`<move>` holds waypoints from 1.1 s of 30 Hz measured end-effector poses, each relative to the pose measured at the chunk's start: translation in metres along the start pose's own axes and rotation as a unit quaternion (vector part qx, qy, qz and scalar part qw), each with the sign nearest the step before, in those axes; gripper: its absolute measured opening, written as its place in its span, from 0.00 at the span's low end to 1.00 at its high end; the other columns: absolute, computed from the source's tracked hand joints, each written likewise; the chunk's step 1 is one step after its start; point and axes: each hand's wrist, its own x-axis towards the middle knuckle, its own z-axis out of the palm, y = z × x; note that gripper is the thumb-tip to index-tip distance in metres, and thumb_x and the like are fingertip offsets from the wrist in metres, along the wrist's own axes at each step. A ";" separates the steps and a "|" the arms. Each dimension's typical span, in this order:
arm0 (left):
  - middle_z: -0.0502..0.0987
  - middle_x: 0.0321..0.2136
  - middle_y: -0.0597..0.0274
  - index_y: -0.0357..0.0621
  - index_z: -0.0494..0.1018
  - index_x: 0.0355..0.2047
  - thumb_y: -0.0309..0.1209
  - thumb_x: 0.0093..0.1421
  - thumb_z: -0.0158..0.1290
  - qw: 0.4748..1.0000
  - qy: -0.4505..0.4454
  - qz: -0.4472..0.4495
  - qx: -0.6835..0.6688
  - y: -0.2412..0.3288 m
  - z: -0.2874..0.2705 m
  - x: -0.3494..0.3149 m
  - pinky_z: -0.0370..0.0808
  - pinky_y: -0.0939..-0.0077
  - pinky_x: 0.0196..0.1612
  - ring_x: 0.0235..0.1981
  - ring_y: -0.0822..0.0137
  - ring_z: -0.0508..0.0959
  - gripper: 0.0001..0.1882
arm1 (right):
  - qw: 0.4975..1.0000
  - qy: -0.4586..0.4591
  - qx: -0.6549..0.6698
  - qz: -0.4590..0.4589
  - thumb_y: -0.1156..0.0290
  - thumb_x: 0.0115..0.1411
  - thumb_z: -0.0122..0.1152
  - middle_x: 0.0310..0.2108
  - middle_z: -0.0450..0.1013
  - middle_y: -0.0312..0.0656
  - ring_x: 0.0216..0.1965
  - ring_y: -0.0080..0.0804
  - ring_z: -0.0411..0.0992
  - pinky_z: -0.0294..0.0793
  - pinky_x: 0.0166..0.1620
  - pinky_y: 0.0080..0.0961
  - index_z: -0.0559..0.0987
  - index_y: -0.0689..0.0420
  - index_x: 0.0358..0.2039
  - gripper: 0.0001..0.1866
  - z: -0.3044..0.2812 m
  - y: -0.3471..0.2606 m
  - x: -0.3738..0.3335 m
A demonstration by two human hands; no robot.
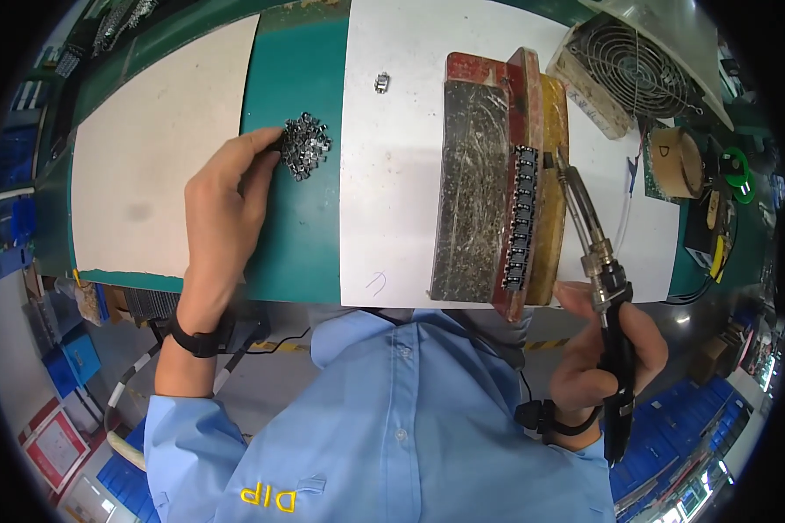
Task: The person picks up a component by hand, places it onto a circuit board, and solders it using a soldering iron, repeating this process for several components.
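At the left edge of a pile of small silvery metal parts (306, 146), my left hand (227, 187) has its thumb and fingers bent close together. Whatever sits between those fingertips is too small to make out. My right hand (619, 344) grips a soldering iron (617, 349) by its black handle, its tip pointing up and away from me. That tip lies just right of a red and yellow holding fixture (522, 96). Along the fixture runs an upright row of small black and silver parts (520, 218). One loose metal part (382, 83) lies on the white sheet (388, 200).
A fan with a wire guard (637, 68) stands at the far right. Near it are a tan roll (675, 163) and a green spool (736, 173). Beige board (148, 174) covers the left of the green mat (301, 244). The table's front edge runs close to my body.
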 end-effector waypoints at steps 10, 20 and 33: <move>0.74 0.35 0.57 0.34 0.73 0.36 0.19 0.52 0.54 1.000 0.008 0.030 0.004 -0.008 -0.001 0.006 0.73 0.78 0.36 0.31 0.67 0.76 0.10 | 0.999 0.048 0.014 -0.006 0.41 0.62 0.36 0.33 0.73 0.58 0.31 0.44 0.76 0.74 0.41 0.38 0.59 0.63 0.51 0.34 -0.002 0.005 -0.006; 0.74 0.36 0.59 0.35 0.74 0.36 0.20 0.53 0.55 0.999 0.031 0.007 -0.031 -0.008 -0.019 -0.004 0.70 0.81 0.37 0.34 0.71 0.73 0.09 | 1.000 0.009 -0.019 -0.018 0.41 0.62 0.33 0.30 0.74 0.57 0.32 0.44 0.75 0.73 0.43 0.40 0.58 0.61 0.52 0.34 -0.005 0.007 0.004; 0.73 0.29 0.60 0.34 0.74 0.30 0.22 0.53 0.55 0.998 0.032 -0.055 0.005 0.000 -0.014 -0.012 0.68 0.81 0.30 0.23 0.71 0.71 0.04 | 0.996 -0.020 -0.033 -0.080 0.42 0.62 0.35 0.27 0.75 0.57 0.32 0.42 0.76 0.72 0.44 0.37 0.58 0.62 0.52 0.33 -0.004 0.007 0.009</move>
